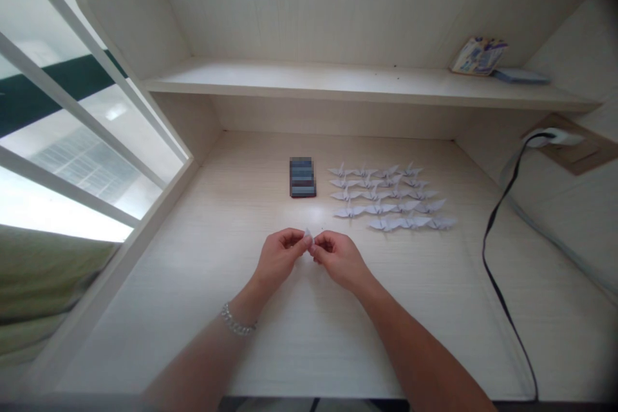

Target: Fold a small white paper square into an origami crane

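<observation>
Between my fingertips, low over the middle of the desk, is a small piece of folded white paper point(308, 235); my fingers cover most of it. My left hand point(284, 253) pinches it from the left, with a silver chain bracelet point(237, 322) round that wrist. From the other side my right hand point(339, 257) pinches it between thumb and forefinger. Several white paper cranes point(379, 208) stand in rows beyond my right hand. A phone point(302, 177) with a blurred screen lies just past my left hand.
The pale wooden desk point(193, 309) has a raised shelf point(309, 80) at the back, holding a small patterned box point(479, 56) and a flat blue item point(521, 76). A black cable point(491, 222) runs from the wall socket point(574, 141) down the right side. White railings point(82, 112) border the left.
</observation>
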Demonstrator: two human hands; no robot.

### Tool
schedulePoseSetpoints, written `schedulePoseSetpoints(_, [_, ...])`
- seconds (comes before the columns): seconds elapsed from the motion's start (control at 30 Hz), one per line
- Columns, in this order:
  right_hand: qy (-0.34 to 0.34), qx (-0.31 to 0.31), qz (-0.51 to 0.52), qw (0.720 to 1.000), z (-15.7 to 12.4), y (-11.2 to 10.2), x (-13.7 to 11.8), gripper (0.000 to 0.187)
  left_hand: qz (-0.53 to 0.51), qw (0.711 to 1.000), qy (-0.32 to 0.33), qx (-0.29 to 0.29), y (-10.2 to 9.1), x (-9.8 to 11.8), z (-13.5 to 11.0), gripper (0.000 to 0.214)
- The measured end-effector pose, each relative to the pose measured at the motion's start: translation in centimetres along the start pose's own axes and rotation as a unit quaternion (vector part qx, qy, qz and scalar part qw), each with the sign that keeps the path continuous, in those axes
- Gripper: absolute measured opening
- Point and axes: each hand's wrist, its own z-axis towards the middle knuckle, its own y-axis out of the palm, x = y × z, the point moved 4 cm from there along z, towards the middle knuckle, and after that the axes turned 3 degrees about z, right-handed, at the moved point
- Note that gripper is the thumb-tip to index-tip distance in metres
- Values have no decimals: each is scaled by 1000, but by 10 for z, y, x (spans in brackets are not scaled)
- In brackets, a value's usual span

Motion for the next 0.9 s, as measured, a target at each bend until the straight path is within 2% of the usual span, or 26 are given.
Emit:
schedulePoseSetpoints(0.17, [-17,-20,-5,1000,-4,4,-7,20,-26,999,-7,17,-5,0,0,23])
schedulePoseSetpoints(0.33, [-53,6,-39,998,-6,0,-15,20,-104,994,-41,0,0,-2,-2,23])
schedulePoseSetpoints(0.47, [-34,-31,62,997,-3,2,-13,23,-155,986,-54,-10,1,1,-2,24])
schedulePoseSetpoints(0.6, [-4,-51,185,981,1,3,-10,27,-178,981,-60,-54,5,7,-3,27])
schedulePoseSetpoints(0.7, [1,-44,214,976,1,3,-9,25,-191,977,-61,-74,8,8,-4,27])
schedulePoseSetpoints(0.8, [0,-32,205,978,0,3,-10,23,-207,974,-70,-63,8,6,-4,25])
schedulePoseSetpoints(0.9, [-28,17,162,986,-2,1,-13,19,-210,973,-82,-53,8,2,-4,24])
